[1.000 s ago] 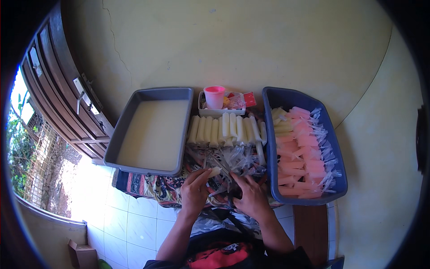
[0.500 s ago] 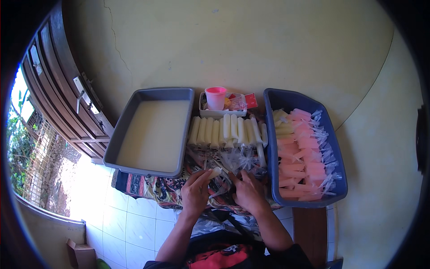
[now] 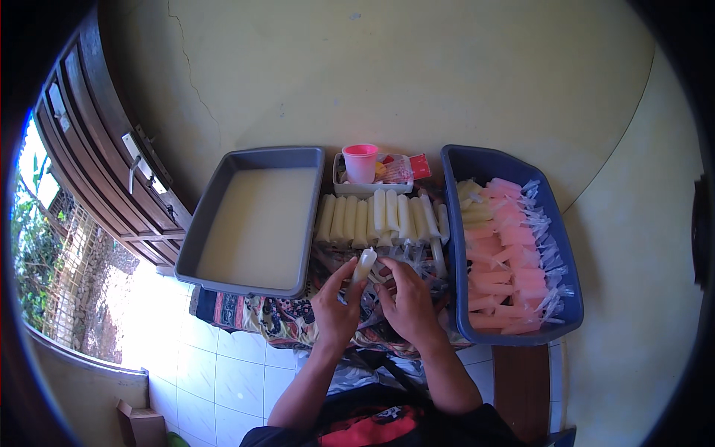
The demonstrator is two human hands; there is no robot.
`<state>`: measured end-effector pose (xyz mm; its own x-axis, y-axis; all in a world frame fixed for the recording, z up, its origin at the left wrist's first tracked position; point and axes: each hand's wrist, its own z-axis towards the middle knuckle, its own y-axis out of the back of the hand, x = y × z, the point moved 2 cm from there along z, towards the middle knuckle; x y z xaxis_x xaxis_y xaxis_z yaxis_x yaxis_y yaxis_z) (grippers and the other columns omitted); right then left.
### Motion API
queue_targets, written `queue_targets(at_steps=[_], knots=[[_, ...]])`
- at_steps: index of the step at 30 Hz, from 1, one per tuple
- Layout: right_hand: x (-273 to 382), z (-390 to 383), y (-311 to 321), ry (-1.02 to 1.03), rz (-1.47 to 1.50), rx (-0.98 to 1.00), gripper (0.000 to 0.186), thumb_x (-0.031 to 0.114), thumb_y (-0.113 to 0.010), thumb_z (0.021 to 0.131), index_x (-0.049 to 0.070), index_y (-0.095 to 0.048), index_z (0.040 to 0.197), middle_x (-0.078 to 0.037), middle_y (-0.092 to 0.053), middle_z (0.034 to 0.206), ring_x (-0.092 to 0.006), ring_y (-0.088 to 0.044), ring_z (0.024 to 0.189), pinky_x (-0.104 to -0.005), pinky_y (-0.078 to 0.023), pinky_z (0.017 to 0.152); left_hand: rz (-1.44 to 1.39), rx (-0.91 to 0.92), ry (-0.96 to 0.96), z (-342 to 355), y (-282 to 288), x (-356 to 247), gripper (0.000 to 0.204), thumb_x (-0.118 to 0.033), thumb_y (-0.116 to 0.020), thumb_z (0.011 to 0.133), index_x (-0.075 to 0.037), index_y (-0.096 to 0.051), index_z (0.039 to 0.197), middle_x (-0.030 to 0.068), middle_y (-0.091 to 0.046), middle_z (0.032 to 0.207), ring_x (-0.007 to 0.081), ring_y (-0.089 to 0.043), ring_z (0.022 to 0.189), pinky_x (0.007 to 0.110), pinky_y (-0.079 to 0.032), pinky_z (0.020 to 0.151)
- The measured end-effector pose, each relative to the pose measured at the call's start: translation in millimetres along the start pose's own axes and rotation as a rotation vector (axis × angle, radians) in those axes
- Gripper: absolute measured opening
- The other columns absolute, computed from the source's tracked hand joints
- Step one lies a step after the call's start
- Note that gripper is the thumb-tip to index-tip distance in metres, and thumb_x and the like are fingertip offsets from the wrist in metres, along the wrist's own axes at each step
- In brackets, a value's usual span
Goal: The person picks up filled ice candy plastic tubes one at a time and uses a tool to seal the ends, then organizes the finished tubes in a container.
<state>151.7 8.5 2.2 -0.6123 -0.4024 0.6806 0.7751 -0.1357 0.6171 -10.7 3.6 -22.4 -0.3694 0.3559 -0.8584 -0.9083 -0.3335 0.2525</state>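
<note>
My left hand (image 3: 337, 307) is closed around a small plastic tube bag (image 3: 364, 266) of whitish liquid, which stands nearly upright with its top above my fingers. Just right of it, my right hand (image 3: 410, 304) has thumb and forefinger apart, with nothing visible between them. Beyond both hands lies a row of filled whitish tube bags (image 3: 361, 217), a few stacked on top. Thin clear plastic bags (image 3: 417, 257) are strewn between that row and my hands, partly covered by my fingers.
To the left is a grey basin (image 3: 307, 223) of milky liquid. A blue basin (image 3: 572, 298) on the right holds pink and whitish tied tube bags (image 3: 514, 257). A pink cup (image 3: 360, 165) stands in a white tray (image 3: 365, 188) by the wall. Patterned cloth (image 3: 253, 316) covers the table.
The tube bag in my left hand has risen and tilted upright. My right hand has lifted from the loose plastic and its thumb and forefinger have spread.
</note>
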Motion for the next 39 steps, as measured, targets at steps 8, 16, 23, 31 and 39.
queue_targets(at_steps=[8,16,23,31,39], knots=[[5,28,-7,0.120,0.211,-0.142,0.078,-0.004,-0.081,0.088,0.003,-0.053,0.161,-0.023,-0.070,0.121,-0.0381,-0.075,0.107,-0.0459,-0.061,0.091,-0.364,-0.043,0.151,55,-31,-4,0.041,-0.008,-0.084,0.098,-0.001,-0.074,0.137,0.0169,-0.083,0.116,0.0184,-0.079,0.104,0.036,-0.061,0.094],[-28,80,-24,0.131,0.007,-0.262,0.069,-0.004,-0.082,0.084,0.001,-0.065,0.151,-0.019,-0.071,0.123,-0.0332,-0.075,0.101,-0.0419,-0.062,0.087,-0.004,0.057,0.126,104,-42,0,0.036,-0.020,-0.078,0.104,0.000,-0.076,0.135,0.0239,-0.082,0.110,0.0298,-0.082,0.100,0.038,-0.062,0.090],[-45,102,-38,0.131,-0.234,-0.252,0.056,0.011,-0.078,0.092,0.003,-0.069,0.146,-0.014,-0.071,0.123,-0.0343,-0.068,0.113,-0.0477,-0.052,0.097,0.110,0.129,-0.093,121,-51,27,0.036,-0.016,-0.066,0.109,0.003,-0.073,0.137,0.0300,-0.074,0.131,0.0461,-0.067,0.130,0.050,-0.053,0.109],[-58,106,-46,0.095,-0.367,-0.255,0.042,0.022,-0.064,0.104,0.005,-0.074,0.141,-0.011,-0.066,0.140,-0.0293,-0.058,0.134,-0.0515,-0.038,0.113,0.265,0.235,-0.194,118,-66,58,0.054,-0.038,-0.052,0.116,0.003,-0.065,0.149,0.0272,-0.067,0.148,0.0504,-0.051,0.149,0.063,-0.027,0.129],[-74,103,-53,0.105,-0.403,-0.157,0.054,0.021,-0.055,0.108,0.008,-0.056,0.160,-0.017,-0.049,0.169,-0.0391,-0.042,0.158,-0.0588,-0.026,0.127,0.378,0.346,-0.225,114,-64,62,0.061,-0.041,-0.041,0.119,-0.002,-0.050,0.164,0.0239,-0.054,0.164,0.0453,-0.037,0.162,0.059,-0.016,0.134]])
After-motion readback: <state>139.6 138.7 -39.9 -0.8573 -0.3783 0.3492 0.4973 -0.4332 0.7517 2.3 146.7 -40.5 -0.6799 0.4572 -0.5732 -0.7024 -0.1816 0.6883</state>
